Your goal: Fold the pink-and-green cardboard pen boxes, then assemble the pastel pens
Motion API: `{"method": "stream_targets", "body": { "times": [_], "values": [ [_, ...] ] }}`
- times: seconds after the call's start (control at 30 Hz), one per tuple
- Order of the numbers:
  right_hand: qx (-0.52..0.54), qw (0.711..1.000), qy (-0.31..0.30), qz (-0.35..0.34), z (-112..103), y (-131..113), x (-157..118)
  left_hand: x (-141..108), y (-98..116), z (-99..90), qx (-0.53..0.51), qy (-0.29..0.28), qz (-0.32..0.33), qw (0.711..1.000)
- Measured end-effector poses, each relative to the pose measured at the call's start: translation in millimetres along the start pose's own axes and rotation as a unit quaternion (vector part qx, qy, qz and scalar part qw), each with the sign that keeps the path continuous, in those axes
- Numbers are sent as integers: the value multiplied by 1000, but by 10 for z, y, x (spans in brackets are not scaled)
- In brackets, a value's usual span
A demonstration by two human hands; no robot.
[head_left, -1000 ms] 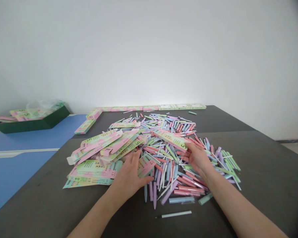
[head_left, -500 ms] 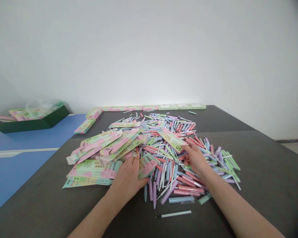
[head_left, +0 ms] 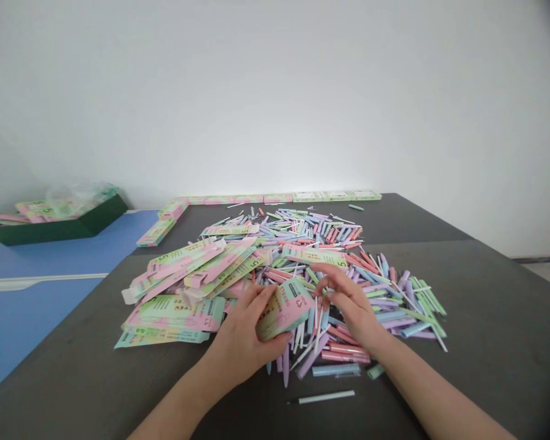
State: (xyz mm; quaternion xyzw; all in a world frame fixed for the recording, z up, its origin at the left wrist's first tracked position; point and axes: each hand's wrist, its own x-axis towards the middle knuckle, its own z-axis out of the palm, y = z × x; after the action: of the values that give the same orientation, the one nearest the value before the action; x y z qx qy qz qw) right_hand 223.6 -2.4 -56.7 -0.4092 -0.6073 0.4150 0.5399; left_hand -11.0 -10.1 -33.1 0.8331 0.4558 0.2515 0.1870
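My left hand [head_left: 245, 333] is closed around a pastel green and pink paper pen box [head_left: 286, 305], thumb along the near side and fingers on the far side. The box is tilted, its right end raised above the pile. Close to that end is my right hand [head_left: 348, 305], fingers curved and apart, with nothing I can make out in its grasp. Beneath both hands spreads a heap of pastel pens [head_left: 343, 351] with white refills among them. Another pen box [head_left: 314, 255] lies on the heap just beyond my right fingers.
Several loose pen boxes [head_left: 178, 311] are piled on the left. A row of boxes [head_left: 307, 197] lines the dark table's [head_left: 499, 324] far edge. At far left, a dark green tray [head_left: 73, 229] holds boxes and clear plastic. One white refill [head_left: 327, 397] lies near the front.
My left hand has raised and tilted its box slightly to the right. My right hand has left the other box, which now lies turned more crosswise, and moved toward the held box.
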Motion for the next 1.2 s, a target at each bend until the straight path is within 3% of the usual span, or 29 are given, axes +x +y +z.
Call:
{"method": "stream_targets", "body": {
  "times": [0.1, 0.2, 0.33, 0.5, 0.63, 0.77, 0.93, 1.07, 1.2],
  "values": [
    [20, 994, -107, -19, 39, -31, -57, 15, 43, -66, -58, -33, -8, 998],
    [14, 990, -142, -23, 60, -51, -79, 23, 75, -115, -116, -61, -9, 991],
    [26, 990, -134, -22, 106, -45, -92, 12, 76, -121, -202, -100, -1, 974],
    [-14, 998, -63, -15, 180, -18, -113, -15, 74, -113, -263, -132, 9, 956],
    [-14, 999, -18, 27, 209, -48, -115, -28, 41, -99, -201, -127, 0, 971],
    [65, 994, -3, 93, 230, -103, -101, -40, -13, -45, -68, -48, 54, 995],
    [213, 962, -47, 165, 262, -78, -89, -57, 2, -11, 100, 27, 150, 983],
    [282, 938, -86, 184, 275, -54, -115, -55, 45, 1, 144, 51, 150, 977],
    [311, 927, -133, 161, 263, -60, -145, -48, 47, 26, 126, 64, 125, 982]
  ]
}}
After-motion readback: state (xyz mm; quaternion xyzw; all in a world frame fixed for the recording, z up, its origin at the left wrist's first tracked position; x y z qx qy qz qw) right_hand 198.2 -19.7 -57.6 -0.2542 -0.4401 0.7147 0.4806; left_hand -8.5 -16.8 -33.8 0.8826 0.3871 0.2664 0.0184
